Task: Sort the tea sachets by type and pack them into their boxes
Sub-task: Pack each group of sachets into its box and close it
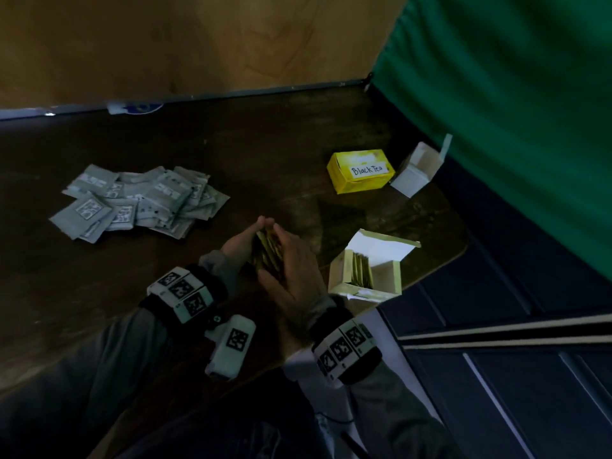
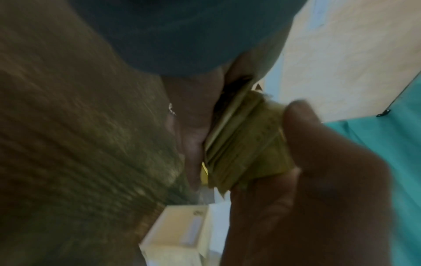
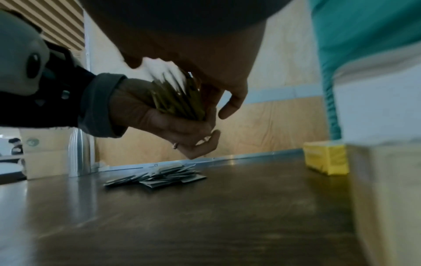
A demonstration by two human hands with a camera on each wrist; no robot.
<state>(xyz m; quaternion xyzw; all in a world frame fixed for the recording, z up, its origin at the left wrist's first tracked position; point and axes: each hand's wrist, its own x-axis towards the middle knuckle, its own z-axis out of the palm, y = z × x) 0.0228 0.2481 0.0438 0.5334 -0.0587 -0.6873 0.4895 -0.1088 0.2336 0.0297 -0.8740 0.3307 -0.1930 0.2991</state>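
Observation:
A stack of yellow tea sachets (image 1: 267,251) stands on edge between both hands, just above the dark table (image 1: 231,154). My left hand (image 1: 250,238) grips the stack's left side and my right hand (image 1: 289,256) curls over its right side. In the left wrist view the stack (image 2: 246,142) is squeezed between the two palms. From the right wrist, the sachets (image 3: 180,100) fan out of the left hand (image 3: 168,124). To the right is an open white box (image 1: 367,271) part filled with yellow sachets. Several grey sachets (image 1: 139,200) lie heaped at the left.
A shut yellow box labelled Black Tea (image 1: 359,172) sits at the back right, with an open white box (image 1: 417,170) beside it. A green curtain (image 1: 513,111) hangs to the right. A wooden wall (image 1: 198,44) runs behind the table. The table's front right edge is close to the part-filled box.

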